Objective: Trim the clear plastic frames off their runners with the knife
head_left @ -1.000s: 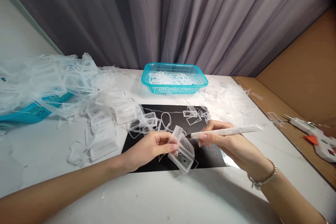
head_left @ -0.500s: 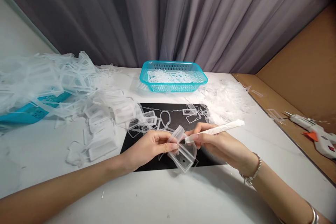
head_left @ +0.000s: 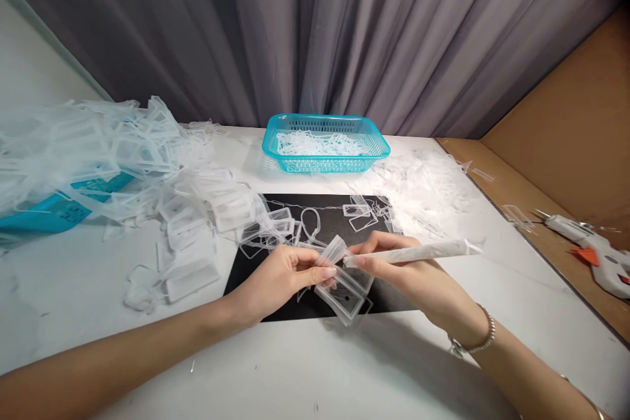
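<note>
Above a black mat [head_left: 315, 314], my left hand [head_left: 280, 282] pinches a translucent plastic piece [head_left: 347, 295] with rectangular raised outlines, its thumb on top. My right hand [head_left: 418, 279] is closed around a slim, pen-shaped tool wrapped in white [head_left: 418, 253], gripped near its front end. The tool's tip meets the plastic piece beside my left fingertips; the tip itself is too small to make out. Thin loose plastic frames [head_left: 361, 218] and offcuts lie on the mat behind my hands.
A blue basket [head_left: 325, 164] at the back holds thin white strips. Heaped translucent pieces [head_left: 113, 144] cover the left, partly over a blue container [head_left: 44, 215]. White scraps [head_left: 423, 187] pile up at the right. A glue gun [head_left: 598, 246] lies on the brown board [head_left: 497, 177].
The wrapped tool has tipped lower at its back end, pointing more to the right. My right wrist has turned slightly. The left hand and plastic piece have barely moved.
</note>
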`<move>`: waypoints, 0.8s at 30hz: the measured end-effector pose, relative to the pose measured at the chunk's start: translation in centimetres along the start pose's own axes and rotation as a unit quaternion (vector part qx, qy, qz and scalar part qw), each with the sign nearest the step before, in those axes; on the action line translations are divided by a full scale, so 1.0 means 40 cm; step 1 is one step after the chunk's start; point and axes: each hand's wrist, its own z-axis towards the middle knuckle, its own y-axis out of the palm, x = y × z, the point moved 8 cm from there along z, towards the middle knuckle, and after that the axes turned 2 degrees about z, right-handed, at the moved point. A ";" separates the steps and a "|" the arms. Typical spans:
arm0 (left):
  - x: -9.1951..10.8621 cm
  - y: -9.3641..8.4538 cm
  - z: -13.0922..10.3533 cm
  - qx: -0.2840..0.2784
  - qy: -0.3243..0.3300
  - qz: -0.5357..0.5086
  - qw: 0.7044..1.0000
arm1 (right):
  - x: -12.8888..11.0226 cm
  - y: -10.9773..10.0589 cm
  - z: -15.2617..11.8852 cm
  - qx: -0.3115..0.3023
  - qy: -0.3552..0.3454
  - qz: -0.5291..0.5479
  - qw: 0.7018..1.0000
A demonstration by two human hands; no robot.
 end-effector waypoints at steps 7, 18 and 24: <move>-0.003 0.006 -0.010 0.023 0.006 0.025 0.999 | -0.004 0.020 -0.007 0.036 -0.038 -0.096 0.994; -0.006 0.000 -0.011 0.041 0.016 -0.003 0.999 | -0.071 0.018 -0.043 0.131 -0.206 -0.244 0.938; 0.001 0.001 -0.014 0.033 0.010 -0.023 0.999 | -0.043 0.052 -0.032 0.040 -0.165 -0.184 0.968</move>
